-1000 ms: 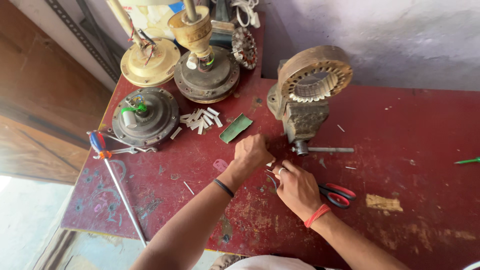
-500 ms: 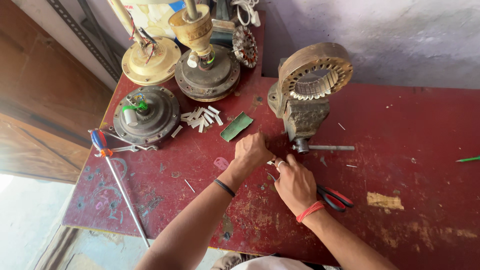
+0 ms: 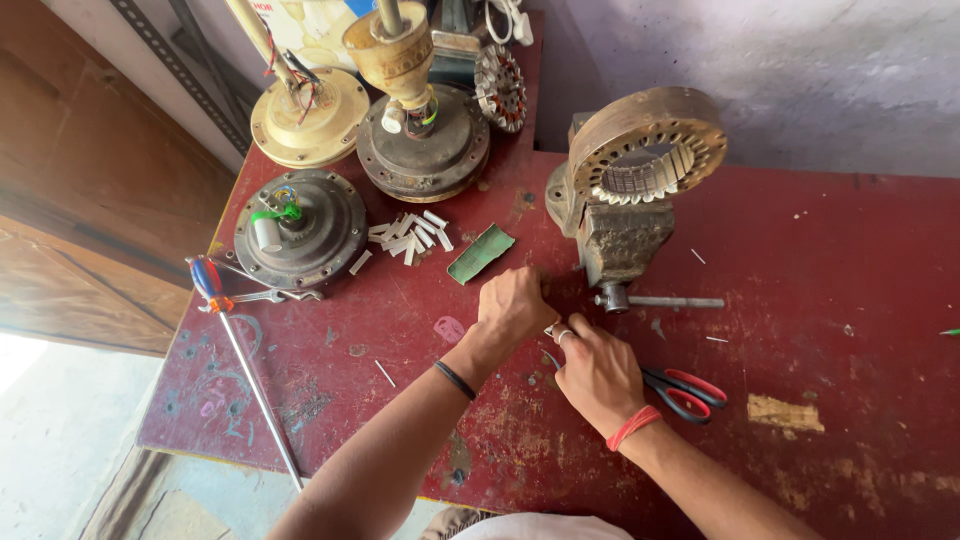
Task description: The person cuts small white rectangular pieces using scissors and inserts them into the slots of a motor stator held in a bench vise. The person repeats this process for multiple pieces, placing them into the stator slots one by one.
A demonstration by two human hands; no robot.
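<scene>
Scissors: red-handled, flat on the red table, blades tucked under the right hand.
Right hand fingers: curled over the blades, ring showing; real grip or not, I cannot tell.
Left hand: clenched, knuckles up, touching the right hand; anything inside is hidden.
Vise: just beyond both hands, clamping a ring-shaped motor core.
Green strip: near the left hand.
White slips: heaped beside a fan motor.
</scene>
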